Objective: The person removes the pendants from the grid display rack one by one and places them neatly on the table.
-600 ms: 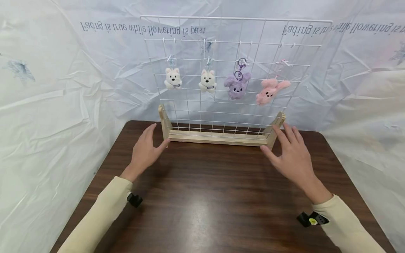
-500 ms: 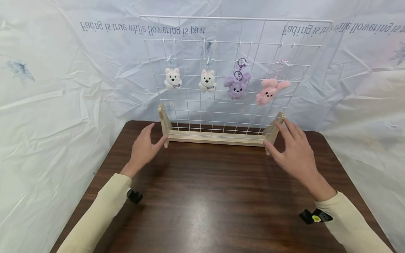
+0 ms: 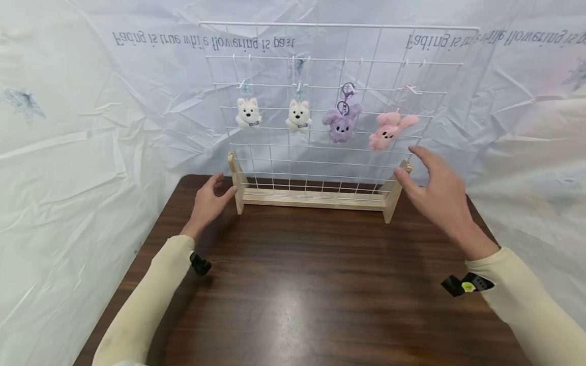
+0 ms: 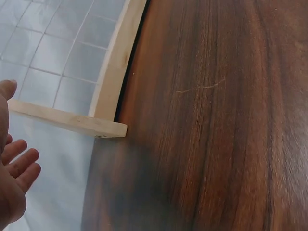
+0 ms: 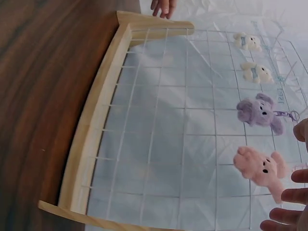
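My left hand [image 3: 208, 203] is held beside the left wooden leg [image 3: 235, 180] of a white wire grid rack [image 3: 316, 162]. Its fingers are apart and relaxed; in the left wrist view the thumb [image 4: 7, 89] hovers over that leg. On the other side, my right hand [image 3: 441, 195] is raised by the right leg [image 3: 394, 195], thumb and fingers spread, holding nothing. Nearest to it hangs a pink plush keychain [image 3: 389, 131]. A purple plush keychain [image 3: 341, 124] and two white plush dog keychains, one left [image 3: 248, 114] and one right [image 3: 299, 118], hang from hooks farther left.
The rack stands at the back of a dark wooden table [image 3: 284, 274], its pale wooden base bar [image 3: 316, 200] running between the legs. Behind and at both sides hangs a white sheet [image 3: 82, 152] with printed lettering. A small black device [image 3: 200, 263] is strapped to the left wrist.
My right hand has risen and shifted to the right, from the right leg's lower part to its top. My left hand has moved slightly forward. The keychains hang as before.
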Demonstrator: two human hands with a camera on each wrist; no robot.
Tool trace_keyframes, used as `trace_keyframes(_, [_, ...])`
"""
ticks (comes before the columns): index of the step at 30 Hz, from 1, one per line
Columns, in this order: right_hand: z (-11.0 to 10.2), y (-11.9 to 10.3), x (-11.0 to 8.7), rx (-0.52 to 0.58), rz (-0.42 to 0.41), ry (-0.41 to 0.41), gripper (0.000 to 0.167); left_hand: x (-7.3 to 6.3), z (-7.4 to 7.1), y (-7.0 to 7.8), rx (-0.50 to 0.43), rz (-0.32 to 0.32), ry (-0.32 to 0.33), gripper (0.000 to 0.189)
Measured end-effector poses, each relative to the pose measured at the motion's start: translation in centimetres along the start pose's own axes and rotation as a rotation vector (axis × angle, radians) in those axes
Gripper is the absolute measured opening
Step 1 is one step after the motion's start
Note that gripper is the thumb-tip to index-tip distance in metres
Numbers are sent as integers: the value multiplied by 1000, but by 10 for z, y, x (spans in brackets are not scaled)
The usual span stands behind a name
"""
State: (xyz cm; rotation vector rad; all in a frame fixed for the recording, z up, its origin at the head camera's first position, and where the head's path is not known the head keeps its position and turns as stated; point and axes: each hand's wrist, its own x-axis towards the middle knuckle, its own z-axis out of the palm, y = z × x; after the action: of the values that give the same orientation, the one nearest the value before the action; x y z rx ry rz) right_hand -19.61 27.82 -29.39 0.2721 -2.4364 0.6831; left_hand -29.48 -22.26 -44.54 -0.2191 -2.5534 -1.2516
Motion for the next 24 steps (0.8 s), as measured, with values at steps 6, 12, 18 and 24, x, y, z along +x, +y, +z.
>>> trace_keyframes(6, [-9,-2,27,30,43,75,55,9,12,-7,-91,-14,49,76])
trace_keyframes(12, [-18,-4,53,52,76,124,53,19,21,-9,-96,-1,83,70])
trace_keyframes(18, [-19,-3,75,82,130,129,53,25,29,-9,-66,34,117,57])
trace_keyframes(24, [-12,-5,92,152,136,167,47,26,32,-8,-75,43,149,50])
